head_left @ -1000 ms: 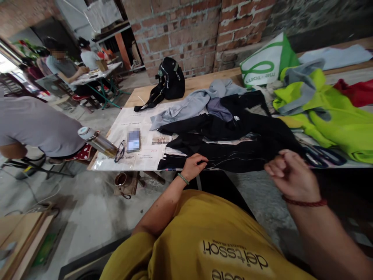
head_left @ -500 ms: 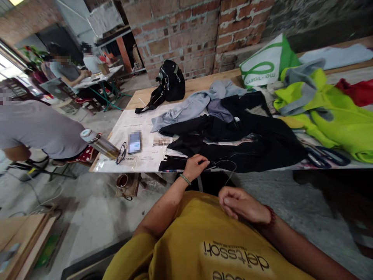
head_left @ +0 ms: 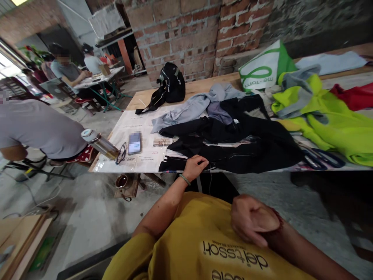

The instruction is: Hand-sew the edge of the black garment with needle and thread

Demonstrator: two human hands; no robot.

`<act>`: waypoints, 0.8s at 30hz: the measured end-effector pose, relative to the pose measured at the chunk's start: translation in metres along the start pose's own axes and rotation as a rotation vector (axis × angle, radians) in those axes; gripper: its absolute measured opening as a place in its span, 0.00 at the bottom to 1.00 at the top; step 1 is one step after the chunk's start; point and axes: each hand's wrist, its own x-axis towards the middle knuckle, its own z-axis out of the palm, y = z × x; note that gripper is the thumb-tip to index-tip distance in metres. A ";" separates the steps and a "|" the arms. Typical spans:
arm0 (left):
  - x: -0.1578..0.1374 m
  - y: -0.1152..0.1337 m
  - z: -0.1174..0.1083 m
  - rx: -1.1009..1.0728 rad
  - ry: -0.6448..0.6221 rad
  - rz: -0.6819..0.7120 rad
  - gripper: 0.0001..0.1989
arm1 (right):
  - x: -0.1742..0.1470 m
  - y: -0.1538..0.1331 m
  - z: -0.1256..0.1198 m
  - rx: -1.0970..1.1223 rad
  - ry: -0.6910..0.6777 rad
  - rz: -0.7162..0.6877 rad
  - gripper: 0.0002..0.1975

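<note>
At the table's near edge my left hand (head_left: 196,167) is closed in a pinch on the edge of a black garment (head_left: 271,146), which lies spread and creased with thin light seam lines. A fine pale thread (head_left: 210,181) hangs down from the cloth beside those fingertips. My right hand (head_left: 253,218) is drawn back in front of my yellow shirt, apart from the garment. Its fingers are curled together and slightly blurred, and what they hold, if anything, is hidden. Large scissors (head_left: 316,159) with dark blue handles lie right of the black cloth.
On the paper-covered table (head_left: 116,134) are a phone (head_left: 135,142), glasses (head_left: 121,153), a tilted flask (head_left: 99,143) and a black bag (head_left: 173,83). Grey cloth (head_left: 186,107), a green-white bag (head_left: 262,70) and lime clothing (head_left: 335,116) lie farther back. A person (head_left: 40,128) sits at left.
My right hand has moved down and to the right, away from the table, and turned. The thread that looped over the cloth now hangs below its edge. My left hand stays put.
</note>
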 end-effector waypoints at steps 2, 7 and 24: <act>0.000 0.001 -0.001 -0.004 -0.004 0.002 0.04 | 0.012 -0.007 -0.001 -0.013 0.080 -0.024 0.14; -0.001 0.001 -0.006 -0.023 -0.062 0.064 0.10 | 0.048 0.000 -0.022 -0.173 0.571 -0.084 0.12; -0.007 -0.005 -0.004 -0.077 0.067 0.184 0.05 | 0.076 0.014 -0.055 -0.923 0.877 -0.162 0.12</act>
